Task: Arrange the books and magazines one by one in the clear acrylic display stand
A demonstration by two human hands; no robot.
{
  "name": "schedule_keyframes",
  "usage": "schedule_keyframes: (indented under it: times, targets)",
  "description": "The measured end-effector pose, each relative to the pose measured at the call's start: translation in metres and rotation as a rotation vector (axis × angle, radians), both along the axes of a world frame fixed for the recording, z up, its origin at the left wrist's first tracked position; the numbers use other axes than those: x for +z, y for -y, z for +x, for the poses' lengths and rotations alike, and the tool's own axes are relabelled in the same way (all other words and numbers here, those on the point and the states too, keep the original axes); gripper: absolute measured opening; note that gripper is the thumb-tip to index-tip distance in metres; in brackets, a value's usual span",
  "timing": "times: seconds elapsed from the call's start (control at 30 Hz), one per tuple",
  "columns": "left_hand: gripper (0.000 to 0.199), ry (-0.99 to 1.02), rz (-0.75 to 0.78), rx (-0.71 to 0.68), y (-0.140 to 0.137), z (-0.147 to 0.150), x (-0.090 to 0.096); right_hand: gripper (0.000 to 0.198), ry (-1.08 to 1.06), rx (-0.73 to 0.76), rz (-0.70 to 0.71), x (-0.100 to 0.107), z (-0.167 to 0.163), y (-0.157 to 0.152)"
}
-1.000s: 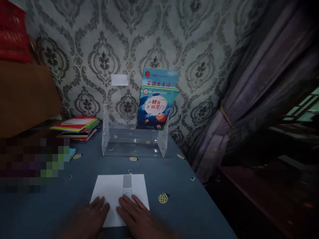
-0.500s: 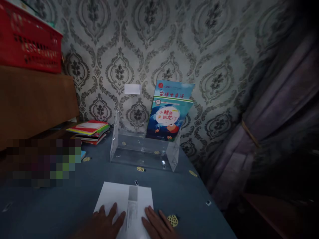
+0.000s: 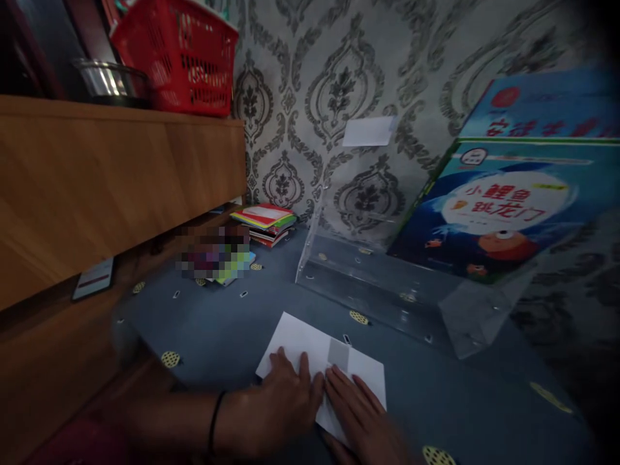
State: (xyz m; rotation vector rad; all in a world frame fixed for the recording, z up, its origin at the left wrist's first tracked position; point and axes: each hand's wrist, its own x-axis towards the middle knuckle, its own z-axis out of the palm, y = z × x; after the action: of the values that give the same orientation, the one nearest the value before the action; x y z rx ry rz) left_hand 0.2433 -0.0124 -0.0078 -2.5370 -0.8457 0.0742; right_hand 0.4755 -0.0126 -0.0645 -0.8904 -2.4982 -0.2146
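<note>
On the blue tablecloth lies a white sheet or flat card (image 3: 300,336) with a grey rectangle at its top edge; its printed text is now mostly covered by fingers. My left hand (image 3: 285,403), with a black band at the wrist, rests on the left part of it, fingers spread. Flat on the right part is my right hand (image 3: 361,416), its fingers stretched out close together. The fingertips of both hands nearly meet over the middle. Beyond them stands a transparent plastic stand (image 3: 358,284), with blue picture books (image 3: 504,206) propped in its right end.
At the back sits a stack of books (image 3: 268,223), with a pixelated patch and another book (image 3: 237,268) nearer. Left is a wooden cabinet (image 3: 121,181) bearing a red basket (image 3: 194,61) and a metal pot (image 3: 111,81). A phone-like device (image 3: 94,279) lies below it.
The view has swung left and closer, so the stand and books appear larger and farther right. My right hand has moved inward over the printed strip, nearer my left hand.
</note>
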Motion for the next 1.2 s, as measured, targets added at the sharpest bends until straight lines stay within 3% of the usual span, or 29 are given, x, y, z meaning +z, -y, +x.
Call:
schedule_keyframes:
  times: [0.1,0.27,0.43,0.53,0.63,0.7,0.8,0.9,1.0,1.1,1.2]
  targets:
    - [0.047,-0.003,0.04,0.009,-0.001,0.001,0.001,0.077,-0.006,-0.006,-0.02,-0.004,-0.001,-0.002]
    - [0.046,-0.094,-0.156,-0.064,-0.013,-0.005,0.019,0.085,-0.034,-0.023,-0.032,-0.003,0.019,0.005]
    - [0.054,-0.027,-0.427,-0.079,-0.031,-0.013,0.043,0.057,-0.195,-0.095,-0.228,0.007,0.041,0.004]
    - [0.057,0.006,-0.61,-0.083,-0.046,-0.022,0.062,0.033,-0.454,-0.2,-0.43,0.014,0.048,-0.003]
    - [0.047,0.212,-0.749,-0.072,-0.056,-0.03,0.083,0.029,-0.737,-0.321,-0.65,0.025,0.049,-0.007]
    - [0.032,0.449,-0.826,-0.031,-0.06,-0.032,0.096,0.035,-0.922,-0.396,-0.76,0.032,0.048,-0.008]
    - [0.032,0.816,-0.954,0.057,-0.062,-0.024,0.106,0.044,-1.154,-0.401,-0.86,0.04,0.046,-0.006]
    - [0.042,1.178,-1.257,0.131,-0.061,-0.003,0.092,0.052,-1.263,-0.303,-0.922,0.045,0.044,-0.005]
    - [0.053,1.436,-1.54,0.204,-0.057,0.02,0.053,0.071,-1.236,-0.268,-1.018,0.047,0.043,-0.006]
    - [0.05,1.366,-1.631,0.316,-0.054,0.029,0.015,0.072,-1.196,-0.333,-1.058,0.044,0.043,-0.006]
    - [0.047,1.038,-1.612,0.388,-0.058,0.02,0.001,0.054,-1.113,-0.419,-1.025,0.038,0.046,-0.006]
